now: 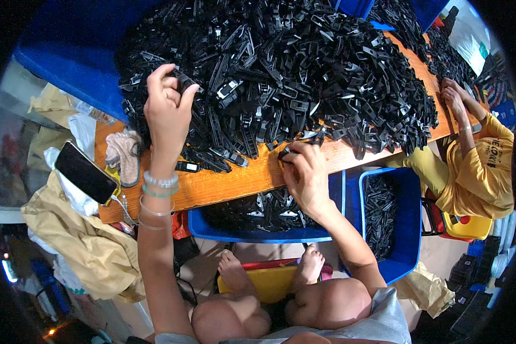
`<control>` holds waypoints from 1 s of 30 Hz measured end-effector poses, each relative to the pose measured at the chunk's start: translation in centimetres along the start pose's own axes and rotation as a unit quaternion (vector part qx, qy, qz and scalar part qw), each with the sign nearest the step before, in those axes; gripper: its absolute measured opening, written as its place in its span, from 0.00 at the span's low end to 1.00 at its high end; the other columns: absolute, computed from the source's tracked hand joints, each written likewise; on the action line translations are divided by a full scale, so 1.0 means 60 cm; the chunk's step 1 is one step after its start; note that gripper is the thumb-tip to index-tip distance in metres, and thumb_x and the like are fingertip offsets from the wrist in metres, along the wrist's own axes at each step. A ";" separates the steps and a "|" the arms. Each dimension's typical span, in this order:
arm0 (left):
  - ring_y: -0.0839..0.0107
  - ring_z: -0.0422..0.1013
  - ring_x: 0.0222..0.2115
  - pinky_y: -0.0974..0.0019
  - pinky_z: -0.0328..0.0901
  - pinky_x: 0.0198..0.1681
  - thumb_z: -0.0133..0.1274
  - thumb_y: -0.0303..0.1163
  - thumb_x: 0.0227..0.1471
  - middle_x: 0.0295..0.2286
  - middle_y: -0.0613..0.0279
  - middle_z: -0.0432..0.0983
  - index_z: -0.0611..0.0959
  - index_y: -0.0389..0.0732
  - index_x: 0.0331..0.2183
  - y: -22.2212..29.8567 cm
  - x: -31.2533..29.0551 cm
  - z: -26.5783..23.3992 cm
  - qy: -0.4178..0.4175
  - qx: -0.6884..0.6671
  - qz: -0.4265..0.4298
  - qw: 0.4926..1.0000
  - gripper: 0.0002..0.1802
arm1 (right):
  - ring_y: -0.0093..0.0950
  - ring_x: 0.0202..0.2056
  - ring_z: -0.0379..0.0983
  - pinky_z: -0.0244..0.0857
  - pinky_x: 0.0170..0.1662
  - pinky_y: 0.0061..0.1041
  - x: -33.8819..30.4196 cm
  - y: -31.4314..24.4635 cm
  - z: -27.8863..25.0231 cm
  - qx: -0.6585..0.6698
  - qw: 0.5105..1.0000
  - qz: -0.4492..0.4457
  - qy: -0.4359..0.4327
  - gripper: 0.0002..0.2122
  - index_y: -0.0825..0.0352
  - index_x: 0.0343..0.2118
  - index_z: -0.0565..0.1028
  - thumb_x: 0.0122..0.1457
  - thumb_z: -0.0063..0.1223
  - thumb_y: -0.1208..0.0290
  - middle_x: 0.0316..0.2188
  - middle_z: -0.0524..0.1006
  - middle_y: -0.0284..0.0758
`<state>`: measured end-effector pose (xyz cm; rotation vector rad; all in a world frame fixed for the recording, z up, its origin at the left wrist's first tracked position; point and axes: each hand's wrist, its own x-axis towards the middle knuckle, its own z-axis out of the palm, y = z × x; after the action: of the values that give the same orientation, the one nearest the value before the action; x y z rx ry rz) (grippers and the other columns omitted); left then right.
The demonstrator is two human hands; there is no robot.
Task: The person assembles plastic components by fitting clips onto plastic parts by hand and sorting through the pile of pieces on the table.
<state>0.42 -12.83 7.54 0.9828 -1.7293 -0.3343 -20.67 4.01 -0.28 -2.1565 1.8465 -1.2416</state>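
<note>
A large heap of black plastic pieces (281, 74), some shaped like clips, covers the far part of the wooden table (241, 180). My left hand (169, 109) is over the heap's left side, its fingers curled and thumb apart, with a black plastic piece (184, 82) between them. Close to the table's front edge, my right hand (307, 175) has its fingers bent around another black plastic piece (284, 153), mostly hidden by the fingers. Below the edge, a blue bin (258, 236) holds more black pieces.
A second blue bin (417, 212) with black pieces stands on the right. At the left lie a phone (86, 172), a knitted glove (123, 155) and brown paper (83, 235). A co-worker in a yellow shirt (487, 166) reaches onto the table at the right.
</note>
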 end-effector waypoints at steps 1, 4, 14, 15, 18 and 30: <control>0.83 0.64 0.20 0.78 0.61 0.23 0.61 0.21 0.49 0.30 0.65 0.72 0.73 0.36 0.42 0.027 -0.016 -0.005 0.007 -0.072 -0.032 0.997 0.18 | 0.38 0.41 0.66 0.59 0.41 0.34 -0.004 -0.001 -0.001 0.009 1.000 -0.007 -0.029 0.13 0.68 0.35 0.75 0.43 0.59 0.80 0.42 0.72 0.39; 0.77 0.73 0.27 0.74 0.67 0.30 0.62 0.22 0.47 0.30 0.62 0.76 0.77 0.36 0.36 0.078 -0.118 -0.015 -0.153 -0.132 -0.139 0.969 0.12 | 0.38 0.40 0.65 0.59 0.41 0.35 -0.015 0.001 -0.001 -0.043 0.997 -0.005 -0.056 0.10 0.68 0.34 0.75 0.46 0.59 0.77 0.41 0.73 0.39; 0.58 0.70 0.34 0.62 0.66 0.38 0.64 0.19 0.38 0.32 0.54 0.75 0.82 0.32 0.32 0.064 -0.252 -0.011 -0.221 -0.026 -0.001 0.975 0.13 | 0.24 0.33 0.74 0.70 0.36 0.22 -0.010 -0.039 -0.006 0.268 0.940 0.209 0.005 0.15 0.70 0.43 0.76 0.51 0.60 0.83 0.36 0.74 0.37; 0.59 0.69 0.32 0.61 0.66 0.36 0.64 0.20 0.38 0.31 0.55 0.75 0.82 0.32 0.32 0.064 -0.253 -0.010 -0.217 -0.025 0.003 0.976 0.14 | 0.24 0.33 0.74 0.70 0.36 0.22 -0.012 -0.038 -0.004 0.265 0.941 0.210 0.003 0.15 0.70 0.43 0.76 0.51 0.60 0.83 0.36 0.74 0.37; 0.59 0.69 0.33 0.61 0.65 0.36 0.64 0.20 0.39 0.31 0.55 0.75 0.83 0.32 0.33 0.059 -0.252 -0.006 -0.214 -0.030 -0.005 0.976 0.13 | 0.20 0.39 0.72 0.69 0.47 0.20 -0.016 -0.035 -0.005 0.411 0.878 0.225 -0.096 0.15 0.70 0.47 0.75 0.54 0.59 0.82 0.43 0.75 0.37; 0.61 0.67 0.31 0.63 0.65 0.33 0.63 0.20 0.40 0.31 0.57 0.73 0.83 0.33 0.33 0.054 -0.257 -0.007 -0.229 -0.042 -0.023 0.972 0.13 | 0.31 0.37 0.73 0.64 0.44 0.28 -0.030 -0.007 -0.041 0.203 0.960 0.116 -0.154 0.15 0.71 0.38 0.81 0.44 0.66 0.80 0.32 0.77 0.37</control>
<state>0.76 0.82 -0.33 0.9317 -2.0879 -0.7032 -21.72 6.72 0.62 -1.7416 1.5076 -1.0506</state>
